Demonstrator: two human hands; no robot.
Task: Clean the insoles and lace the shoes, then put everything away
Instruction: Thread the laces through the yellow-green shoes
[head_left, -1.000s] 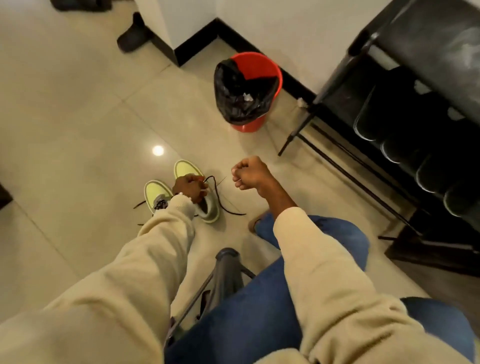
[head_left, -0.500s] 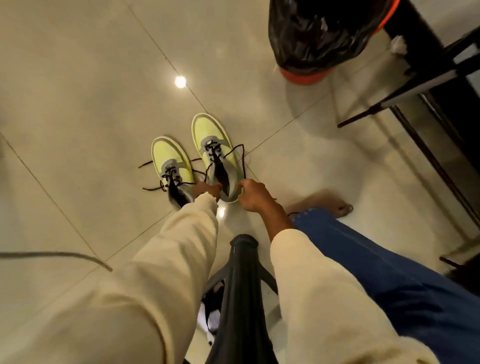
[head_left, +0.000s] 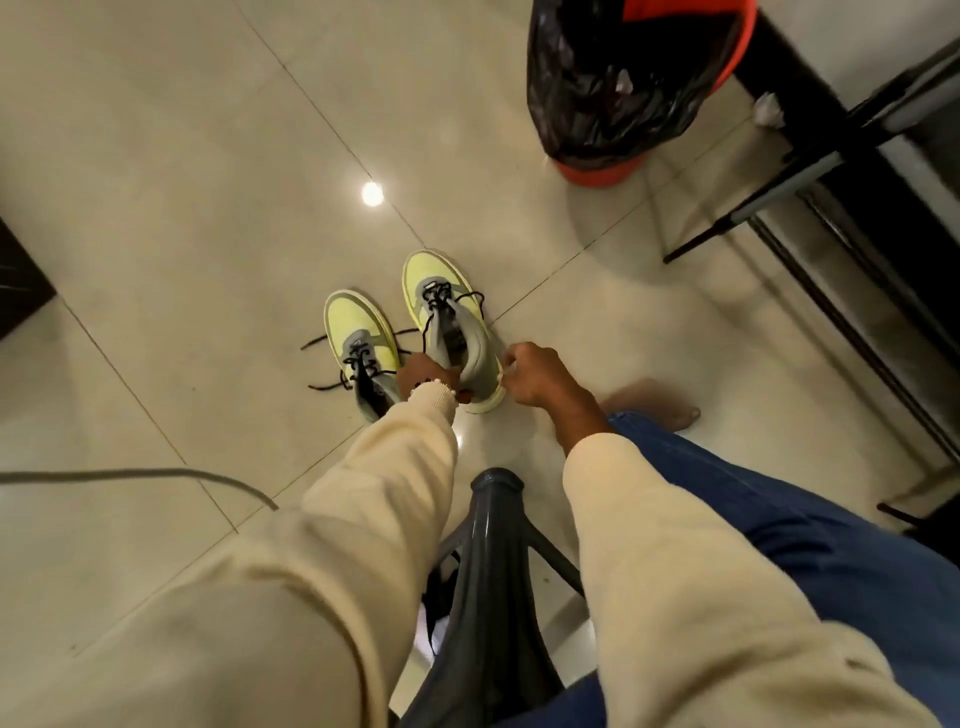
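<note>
Two yellow-green sneakers with grey tongues and loose black laces stand side by side on the tiled floor. My left hand grips the collar of the farther-right sneaker at its inner heel side. On that sneaker's outer heel edge, my right hand pinches with curled fingers. The other sneaker stands just left of it, untouched, its lace ends spread on the tiles. No insole shows separately.
A red bucket lined with a black bag stands ahead to the right. A black metal rack runs along the right side. A dark plastic stool is between my arms, and a grey cable lies left. My bare foot rests near the sneaker.
My right hand dropped from a raised fist down to the sneaker's heel a second ago. The view tilted down and closer. In the last half second the hands have barely moved.
</note>
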